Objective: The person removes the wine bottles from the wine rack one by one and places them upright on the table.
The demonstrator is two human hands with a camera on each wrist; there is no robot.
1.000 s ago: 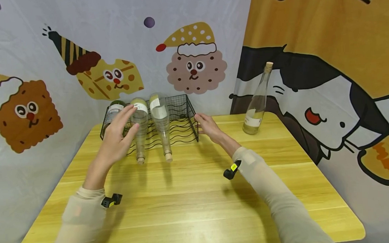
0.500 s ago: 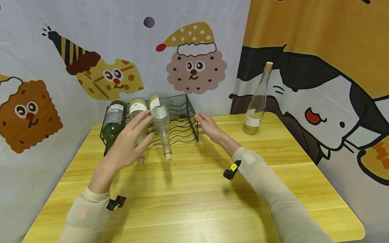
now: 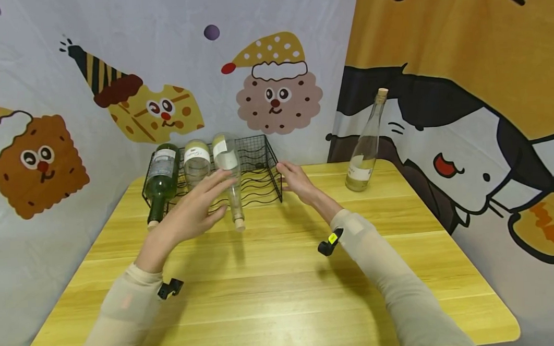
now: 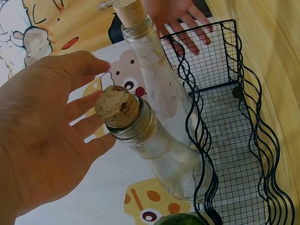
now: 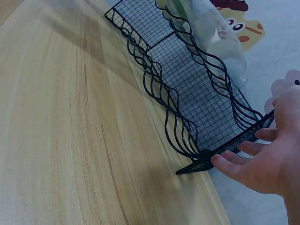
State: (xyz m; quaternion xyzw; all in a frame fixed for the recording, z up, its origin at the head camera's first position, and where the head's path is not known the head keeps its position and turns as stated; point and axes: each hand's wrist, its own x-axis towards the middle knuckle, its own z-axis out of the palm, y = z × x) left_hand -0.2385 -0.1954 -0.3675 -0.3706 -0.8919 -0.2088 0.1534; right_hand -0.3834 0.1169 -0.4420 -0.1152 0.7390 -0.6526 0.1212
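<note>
A black wire rack (image 3: pixel 259 154) with wavy bars stands at the back of the table, holding three corked bottles on their sides, necks toward me. At its left lies a green bottle (image 3: pixel 161 176); beside it are a middle clear bottle (image 3: pixel 197 167) and another clear bottle (image 3: pixel 226 157). My left hand (image 3: pixel 187 214) hovers over the necks, fingers extended and overlapping both clear bottles. The left wrist view shows its palm beside the middle bottle's cork (image 4: pixel 115 107), holding nothing. With fingers nearly straight, my right hand (image 3: pixel 298 182) rests against the rack's right end panel (image 5: pixel 225 149).
A clear corked bottle (image 3: pixel 362 163) with a pale label stands upright on the wooden table (image 3: pixel 283 287), right of the rack. Close behind the table hangs a cartoon-printed cloth (image 3: pixel 157 48). Wavy bars (image 3: pixel 259 184) show at the rack's right part.
My left hand has moved right across the bottles, from the green one toward the rightmost clear one, uncovering the green bottle. My right hand and the bottles have stayed in place.
</note>
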